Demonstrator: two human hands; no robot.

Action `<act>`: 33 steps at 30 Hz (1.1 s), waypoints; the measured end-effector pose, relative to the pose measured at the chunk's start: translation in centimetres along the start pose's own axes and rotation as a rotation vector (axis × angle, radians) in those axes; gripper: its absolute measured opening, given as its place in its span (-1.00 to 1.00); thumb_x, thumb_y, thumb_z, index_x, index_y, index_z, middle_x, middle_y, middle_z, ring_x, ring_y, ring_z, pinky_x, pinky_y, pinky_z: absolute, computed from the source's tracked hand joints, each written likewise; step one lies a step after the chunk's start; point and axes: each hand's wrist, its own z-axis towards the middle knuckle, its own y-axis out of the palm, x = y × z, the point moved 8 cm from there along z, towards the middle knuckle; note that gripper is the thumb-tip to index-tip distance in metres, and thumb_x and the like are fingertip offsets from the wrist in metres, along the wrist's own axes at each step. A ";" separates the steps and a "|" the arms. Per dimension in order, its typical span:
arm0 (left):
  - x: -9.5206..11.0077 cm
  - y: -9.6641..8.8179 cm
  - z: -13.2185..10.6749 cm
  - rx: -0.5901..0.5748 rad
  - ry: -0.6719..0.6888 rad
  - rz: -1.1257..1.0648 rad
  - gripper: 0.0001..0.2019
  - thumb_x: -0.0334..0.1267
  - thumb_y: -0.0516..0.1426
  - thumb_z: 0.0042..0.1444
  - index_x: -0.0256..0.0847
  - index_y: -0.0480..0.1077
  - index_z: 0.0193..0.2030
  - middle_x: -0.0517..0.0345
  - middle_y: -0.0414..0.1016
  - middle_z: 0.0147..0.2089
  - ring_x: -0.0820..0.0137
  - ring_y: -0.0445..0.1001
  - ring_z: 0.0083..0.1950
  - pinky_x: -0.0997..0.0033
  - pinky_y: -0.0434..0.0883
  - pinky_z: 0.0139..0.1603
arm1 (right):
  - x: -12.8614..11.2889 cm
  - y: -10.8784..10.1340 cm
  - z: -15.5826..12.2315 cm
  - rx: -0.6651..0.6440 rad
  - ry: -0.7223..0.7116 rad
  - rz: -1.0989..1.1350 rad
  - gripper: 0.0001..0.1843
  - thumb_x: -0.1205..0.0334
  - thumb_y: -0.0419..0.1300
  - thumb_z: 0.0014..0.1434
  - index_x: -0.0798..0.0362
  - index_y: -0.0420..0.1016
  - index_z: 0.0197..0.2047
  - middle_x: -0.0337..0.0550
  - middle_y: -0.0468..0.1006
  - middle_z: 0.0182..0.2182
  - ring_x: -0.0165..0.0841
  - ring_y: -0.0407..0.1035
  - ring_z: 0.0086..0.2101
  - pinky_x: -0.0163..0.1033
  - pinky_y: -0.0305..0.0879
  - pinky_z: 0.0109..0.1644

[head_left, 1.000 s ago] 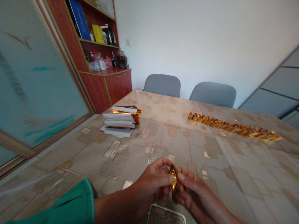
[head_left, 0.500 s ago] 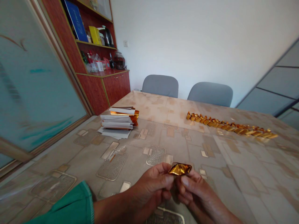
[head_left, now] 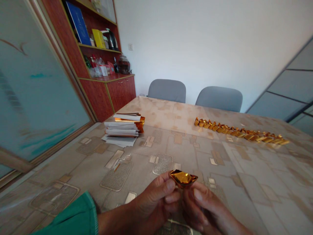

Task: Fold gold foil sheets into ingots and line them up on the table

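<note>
A small folded gold foil paper ingot (head_left: 184, 178), boat-shaped with pointed ends, is held up above the table's near side. My left hand (head_left: 158, 195) pinches its left end between thumb and fingers. At its right end, my right hand (head_left: 205, 202) grips it from below, thumb along the near side. Farther off on the right lies a long row of folded gold paper ingots (head_left: 239, 132), set close against one another. To the left rests a stack of foil paper sheets (head_left: 122, 130), white backs showing, gold at the right edge.
A patterned tablecloth (head_left: 137, 160) covers the table. Two grey chairs (head_left: 167, 89) stand at the far edge, before a white wall. At the left are a red-brown cabinet (head_left: 117, 91) with bottles and a kettle, and a frosted glass door (head_left: 36, 81).
The ingot has turned in my fingers, its opening now showing wider and more diamond-shaped. Both hands have shifted slightly left. The stack and the row stay where they were.
</note>
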 end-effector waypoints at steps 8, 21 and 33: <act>-0.7 -1.0 -0.3 0.133 0.006 -0.216 -0.60 -0.16 0.50 -0.15 -0.19 0.47 -0.23 0.29 0.31 -0.39 0.59 0.19 -0.45 0.57 0.17 -0.38 | 1.0 -1.9 0.1 0.155 -0.035 -0.066 -0.38 -0.18 0.45 0.01 0.05 0.24 -0.66 -0.42 0.14 -0.72 -0.54 -0.07 -0.62 -0.35 -0.11 -0.51; 1.4 -1.4 0.5 -0.010 -0.053 -0.090 -0.50 -0.30 0.38 0.08 -0.14 0.35 0.14 0.30 0.33 -0.34 0.70 0.09 -0.57 0.61 -0.03 -0.54 | 1.2 -2.1 0.0 0.283 0.117 0.188 -0.62 -0.03 0.50 0.00 0.09 0.62 -0.28 -0.23 0.48 -0.41 -0.47 0.27 -0.45 -0.37 0.23 -0.36; -0.1 -1.5 0.0 0.048 -0.071 -0.062 -0.42 -0.16 0.41 0.05 -0.15 0.34 0.18 0.26 0.40 -0.33 0.63 0.28 -0.49 0.62 0.18 -0.46 | 1.3 -2.1 0.0 0.227 0.052 0.081 -0.60 -0.03 0.49 0.02 0.05 0.58 -0.19 -0.37 0.32 -0.54 -0.53 0.08 -0.55 -0.39 0.23 -0.35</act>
